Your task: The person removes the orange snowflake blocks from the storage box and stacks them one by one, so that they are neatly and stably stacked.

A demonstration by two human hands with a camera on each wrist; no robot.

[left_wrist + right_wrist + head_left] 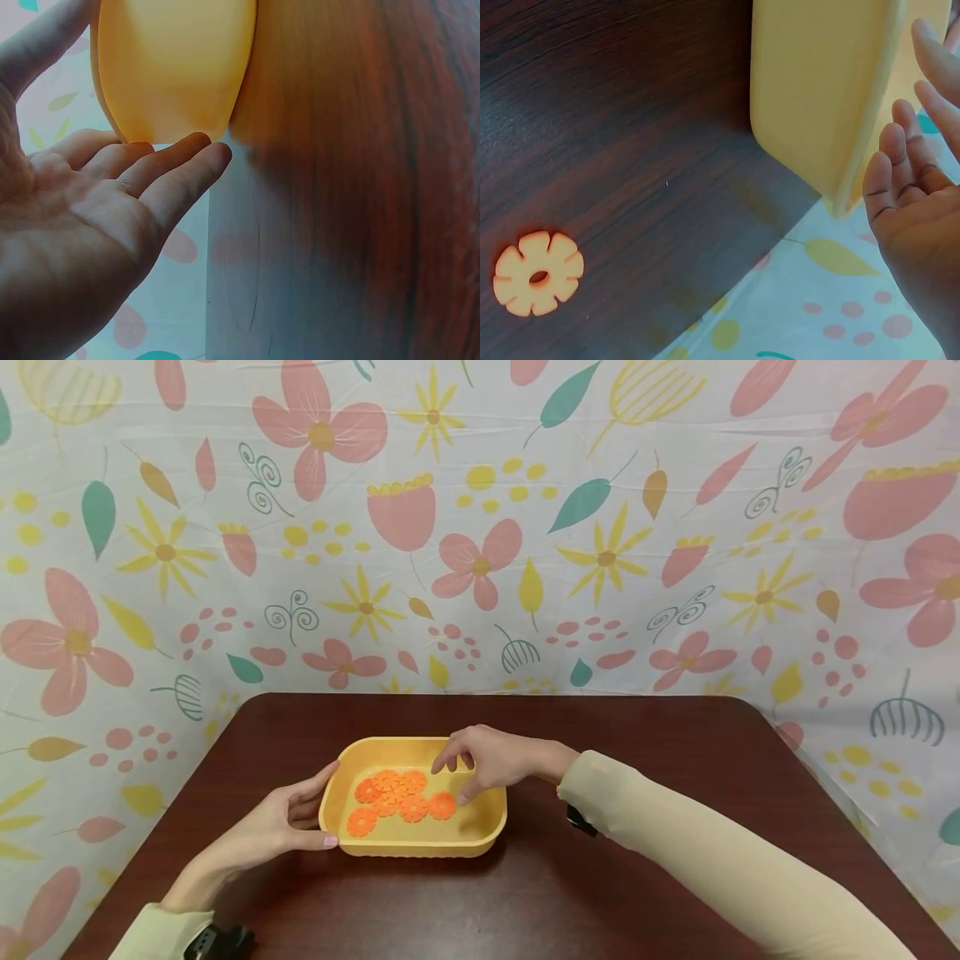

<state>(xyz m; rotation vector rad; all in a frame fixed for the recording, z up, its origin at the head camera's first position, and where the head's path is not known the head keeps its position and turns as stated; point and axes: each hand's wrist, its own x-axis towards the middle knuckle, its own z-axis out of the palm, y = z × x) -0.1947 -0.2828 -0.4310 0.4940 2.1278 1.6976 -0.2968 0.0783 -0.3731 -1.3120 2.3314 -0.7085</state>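
Note:
A yellow plastic tray [420, 850] stands on the table with several orange flower-shaped pieces [390, 793] lying inside, mostly toward its left half. My left hand [288, 818] holds the tray's left end, thumb at the front corner and index finger at the back corner. In the left wrist view the other fingertips [217, 154] lie against the end wall. Over the tray's right part hovers my right hand [491, 760], fingers bent loosely and apart, nothing between them. Its thumb is close beside one orange piece [442, 806]. The right wrist view shows this hand [922, 187] above the rim.
On the dark wooden table [637, 735], another orange flower piece [538, 277] lies outside the tray, seen in the right wrist view. A white cloth with printed flowers [480, 635] hangs behind and beside the table.

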